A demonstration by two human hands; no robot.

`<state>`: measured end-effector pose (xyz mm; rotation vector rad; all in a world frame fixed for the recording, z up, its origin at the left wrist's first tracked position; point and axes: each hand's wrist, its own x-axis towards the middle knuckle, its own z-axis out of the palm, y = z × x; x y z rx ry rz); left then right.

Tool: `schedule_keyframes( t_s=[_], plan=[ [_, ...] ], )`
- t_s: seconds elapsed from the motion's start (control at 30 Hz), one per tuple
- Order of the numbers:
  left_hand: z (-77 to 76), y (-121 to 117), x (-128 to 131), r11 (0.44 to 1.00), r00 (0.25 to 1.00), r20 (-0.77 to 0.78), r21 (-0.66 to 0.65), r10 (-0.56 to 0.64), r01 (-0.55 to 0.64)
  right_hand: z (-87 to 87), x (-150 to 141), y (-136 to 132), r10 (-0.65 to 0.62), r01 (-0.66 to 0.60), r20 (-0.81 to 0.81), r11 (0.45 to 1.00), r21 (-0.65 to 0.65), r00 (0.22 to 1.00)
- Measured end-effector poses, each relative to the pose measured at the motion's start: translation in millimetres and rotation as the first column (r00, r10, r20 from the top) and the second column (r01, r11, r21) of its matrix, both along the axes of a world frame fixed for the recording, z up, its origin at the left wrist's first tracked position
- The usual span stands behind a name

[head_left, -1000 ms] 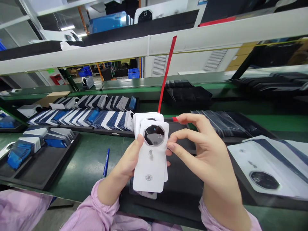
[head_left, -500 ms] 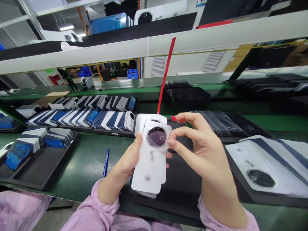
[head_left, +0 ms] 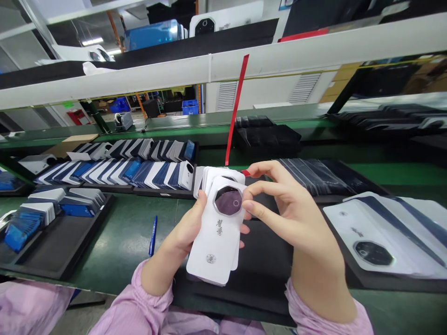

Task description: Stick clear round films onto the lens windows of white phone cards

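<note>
My left hand is closed round a small stack of white phone back covers, thumb along the left edge and fingertips showing at the right. The front phone back cover has a dark octagonal camera window, black characters and a round mark. It lies tilted over the phone back covers behind it, its lower end to the left. My right hand pinches its upper right edge between thumb and a finger. A small red patch shows at the right index fingertip, close to the stack's top right corner.
Left stands a black tray with white and blue covers; farther back, rows of upright covers. A blue pen lies on the green table. Large white covers lie right. Red tape hangs from the shelf rail.
The front cover has tilted slightly more, its lower end shifting left. My right index fingertip has come closer to the stack's top right corner. The view has shifted slightly.
</note>
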<state>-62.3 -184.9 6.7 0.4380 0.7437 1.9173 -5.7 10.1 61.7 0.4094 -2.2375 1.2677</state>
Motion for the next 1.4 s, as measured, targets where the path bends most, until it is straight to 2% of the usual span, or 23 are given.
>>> schedule_keyframes(
  t_s=[0.17,0.3,0.43,0.67,0.83,1.07,1.23,1.4],
  plan=[
    [-0.4,1,3,1.0,1.0,0.009,-0.006,0.004,-0.004,0.9,-1,-2,0.02,-0.017,0.068,0.999,-0.038,0.997],
    [-3.6,1,3,1.0,1.0,0.016,0.005,0.023,-0.023,0.2,-1,0,0.024,-0.023,0.013,0.998,-0.051,1.0],
    [-0.4,2,1,1.0,0.999,0.037,0.017,0.011,-0.012,1.8,3,1,0.0,0.003,-0.077,0.999,0.032,0.997],
    [3.1,0,1,0.999,0.999,0.023,-0.014,-0.031,0.032,3.3,1,-2,-0.061,0.07,-0.06,0.983,0.168,0.996],
    [3.9,-1,3,1.0,0.999,0.021,0.0,-0.026,0.026,1.6,1,-3,-0.101,0.118,-0.088,0.971,0.209,0.991],
    [-3.2,-4,4,0.999,1.0,0.018,-0.035,0.016,-0.015,2.0,4,-6,-0.126,0.16,-0.149,0.956,0.244,0.981],
    [2.7,-3,9,0.996,0.996,-0.005,-0.016,0.086,-0.086,2.4,11,-8,-0.171,0.236,-0.216,0.916,0.324,0.961],
    [10.4,-1,14,0.983,0.981,-0.091,-0.05,0.172,-0.177,-0.4,18,-15,-0.155,0.27,-0.277,0.855,0.444,0.948]
  ],
)
